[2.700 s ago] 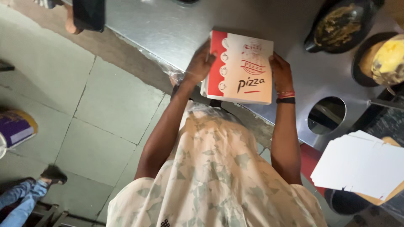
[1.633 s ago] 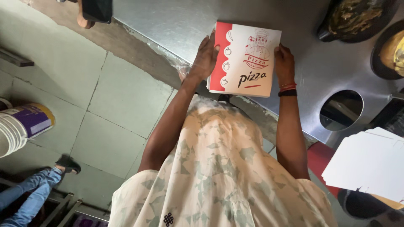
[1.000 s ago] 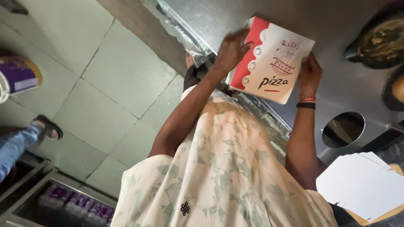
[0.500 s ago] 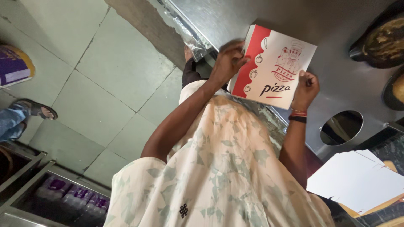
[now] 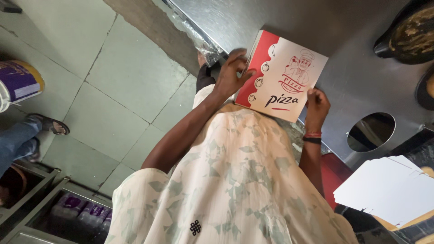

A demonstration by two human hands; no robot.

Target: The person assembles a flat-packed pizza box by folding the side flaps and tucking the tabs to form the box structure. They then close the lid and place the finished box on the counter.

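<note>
- On the steel counter point(image 5: 348, 58), seen from the head camera, the pizza box point(image 5: 282, 74) now lies turned at a slant, its red edge toward the left hand point(image 5: 231, 74); earlier it sat squarer, with a hand at each side.
- That left hand has shifted from the box's side onto its red strip, fingers spread flat and pressing down, clamped on nothing.
- By contrast, the right hand point(image 5: 316, 106) has dropped to the near corner and is curled onto the box edge in a pinching grip.
- I judge the box is being squared up or pressed closed.
- Nearby, blank white box sheets point(image 5: 389, 190) lie stacked at the right, well apart from both hands.
</note>
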